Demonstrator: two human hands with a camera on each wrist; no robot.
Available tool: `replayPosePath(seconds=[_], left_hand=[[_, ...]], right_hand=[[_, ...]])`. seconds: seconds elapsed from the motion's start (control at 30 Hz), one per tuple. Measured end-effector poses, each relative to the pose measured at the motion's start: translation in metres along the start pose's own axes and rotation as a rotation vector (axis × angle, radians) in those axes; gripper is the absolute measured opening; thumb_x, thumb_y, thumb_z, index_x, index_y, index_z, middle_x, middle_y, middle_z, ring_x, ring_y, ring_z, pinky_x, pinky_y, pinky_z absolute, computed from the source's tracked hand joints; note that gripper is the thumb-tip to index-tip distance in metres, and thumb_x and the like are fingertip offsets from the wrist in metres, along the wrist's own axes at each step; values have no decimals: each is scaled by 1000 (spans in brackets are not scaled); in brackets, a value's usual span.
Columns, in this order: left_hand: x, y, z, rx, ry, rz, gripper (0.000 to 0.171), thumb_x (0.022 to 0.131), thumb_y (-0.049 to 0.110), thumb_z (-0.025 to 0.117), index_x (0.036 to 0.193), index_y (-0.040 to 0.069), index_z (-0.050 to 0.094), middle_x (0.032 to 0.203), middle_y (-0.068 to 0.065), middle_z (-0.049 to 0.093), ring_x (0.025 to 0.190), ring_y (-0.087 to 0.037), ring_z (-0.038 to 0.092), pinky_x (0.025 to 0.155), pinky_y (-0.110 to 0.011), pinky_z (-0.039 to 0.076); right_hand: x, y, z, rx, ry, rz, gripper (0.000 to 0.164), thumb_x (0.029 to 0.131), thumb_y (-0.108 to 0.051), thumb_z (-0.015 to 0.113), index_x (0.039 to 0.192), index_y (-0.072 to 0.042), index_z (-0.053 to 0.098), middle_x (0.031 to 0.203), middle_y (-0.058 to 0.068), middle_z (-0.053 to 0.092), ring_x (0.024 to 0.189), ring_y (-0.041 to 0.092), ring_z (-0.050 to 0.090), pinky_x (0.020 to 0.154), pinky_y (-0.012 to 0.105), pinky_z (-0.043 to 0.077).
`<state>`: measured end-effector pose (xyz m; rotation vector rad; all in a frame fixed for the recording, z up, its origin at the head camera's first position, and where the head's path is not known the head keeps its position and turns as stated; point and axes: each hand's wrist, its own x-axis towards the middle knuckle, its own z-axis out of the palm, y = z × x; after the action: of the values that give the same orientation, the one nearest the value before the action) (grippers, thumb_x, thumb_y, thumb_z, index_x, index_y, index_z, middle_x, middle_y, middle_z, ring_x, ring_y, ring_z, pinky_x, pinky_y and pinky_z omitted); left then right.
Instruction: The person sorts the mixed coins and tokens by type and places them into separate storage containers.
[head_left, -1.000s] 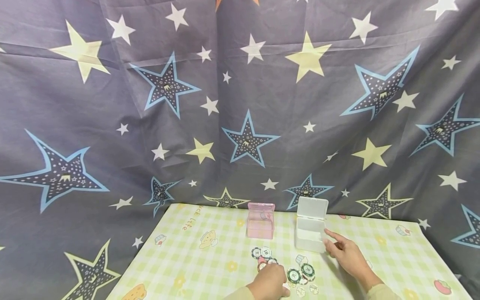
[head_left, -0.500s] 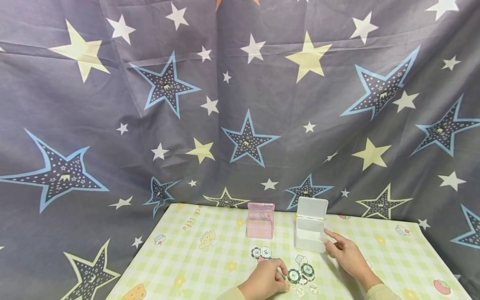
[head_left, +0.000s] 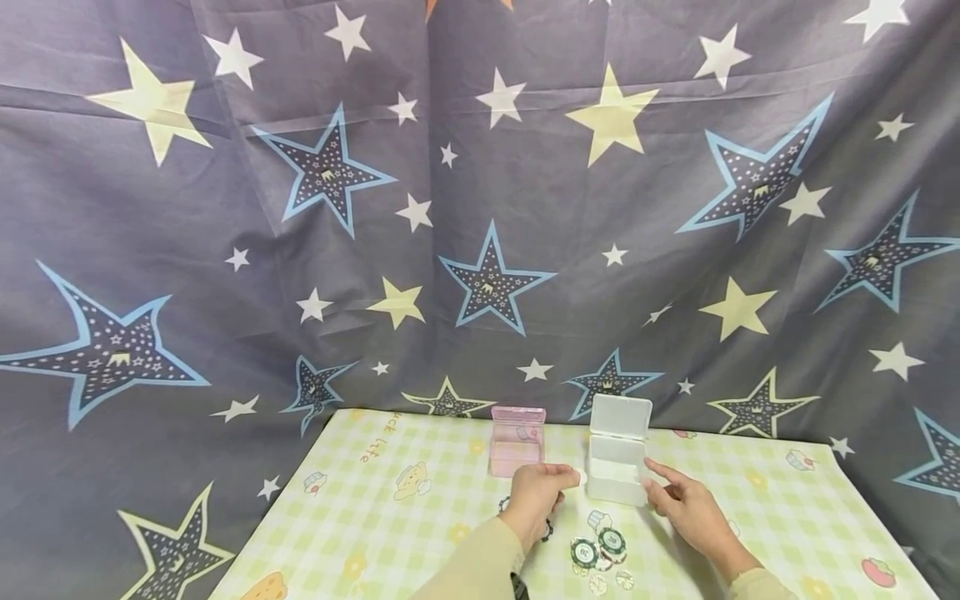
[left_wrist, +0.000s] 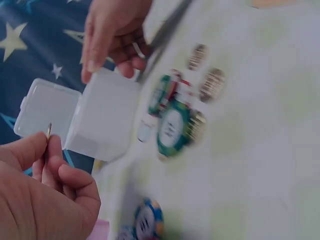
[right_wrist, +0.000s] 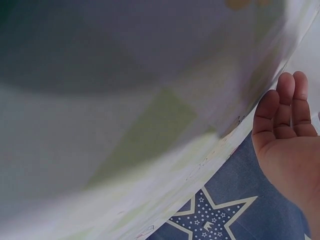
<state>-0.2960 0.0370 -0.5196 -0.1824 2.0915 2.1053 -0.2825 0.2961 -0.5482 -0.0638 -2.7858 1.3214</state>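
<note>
Low in the head view, right of centre, my left grip [head_left: 534, 497] pinches a thin coin [left_wrist: 49, 131] near the white box [head_left: 617, 490]; my right grip [head_left: 692, 510], clasping nothing, seems to touch the box's right side. Held so slightly, the coin could drop onto the desk [head_left: 408, 533] if that pinch slackens, and a push from the right could skew the box.
</note>
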Motion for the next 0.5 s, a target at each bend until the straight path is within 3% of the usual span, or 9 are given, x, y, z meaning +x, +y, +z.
replayPosePath(seconds=[0.17, 0.5], left_hand=[[11, 6, 14, -165, 49, -54, 11, 85, 4, 83, 94, 6, 77, 80, 5, 68, 57, -3, 48, 50, -15, 37], [16, 2, 28, -212, 65, -95, 17, 85, 5, 86, 98, 5, 75, 84, 3, 69, 57, -3, 47, 48, -14, 35]], right_hand=[[0, -1, 2, 13, -7, 1, 60, 107, -41, 64, 157, -10, 53, 95, 4, 82, 83, 13, 71, 71, 26, 53], [-1, 0, 1, 10, 14, -11, 59, 107, -39, 65, 156, -9, 55, 94, 4, 82, 81, 12, 69, 69, 25, 51]])
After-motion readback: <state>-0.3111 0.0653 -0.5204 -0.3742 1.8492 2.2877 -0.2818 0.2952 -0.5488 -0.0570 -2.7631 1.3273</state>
